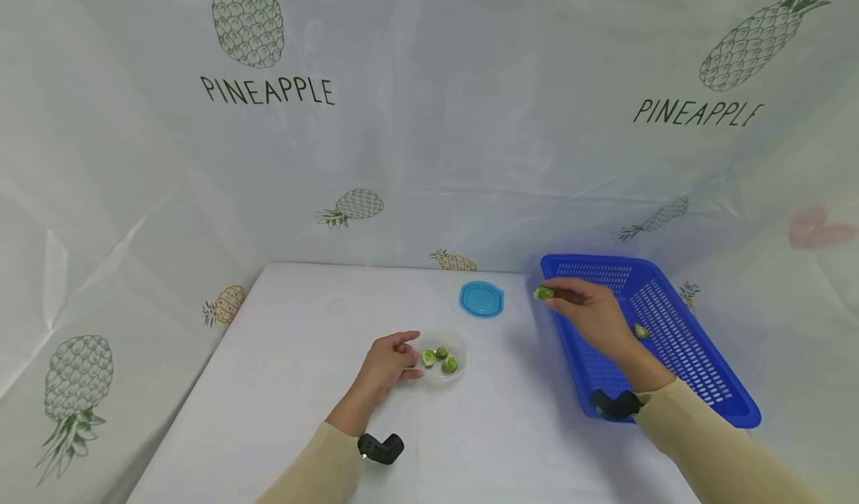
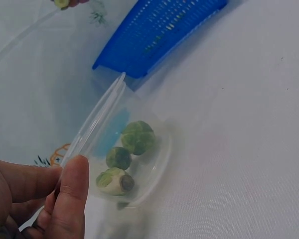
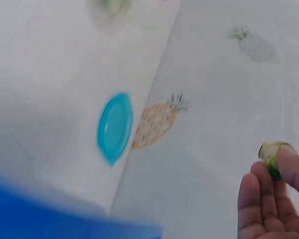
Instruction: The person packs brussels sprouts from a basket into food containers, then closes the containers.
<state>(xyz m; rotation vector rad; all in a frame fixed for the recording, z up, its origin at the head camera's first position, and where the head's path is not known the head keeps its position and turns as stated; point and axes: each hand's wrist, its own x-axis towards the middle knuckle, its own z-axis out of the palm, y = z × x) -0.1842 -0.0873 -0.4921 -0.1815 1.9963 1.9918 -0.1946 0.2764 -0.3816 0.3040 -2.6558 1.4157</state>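
Note:
My left hand (image 1: 389, 366) pinches the rim of a clear round bowl (image 1: 459, 347) on the white table; in the left wrist view the thumb and a finger hold its edge (image 2: 97, 117). Three green Brussels sprouts (image 2: 138, 138) lie in the bowl. My right hand (image 1: 593, 317) is raised over the left side of the blue basket (image 1: 705, 347), holding a sprout (image 1: 543, 293) between thumb and fingertips. That sprout (image 3: 271, 158) shows its pale cut end in the right wrist view. Another sprout (image 1: 641, 331) is visible in the basket, partly behind my right arm.
A light blue lid (image 1: 482, 299) lies flat behind the bowl, left of the basket. The white table (image 1: 288, 340) meets a sheet with pineapple prints (image 1: 470, 116) at its back edge. Black wrist cameras (image 1: 381, 449) sit on both wrists.

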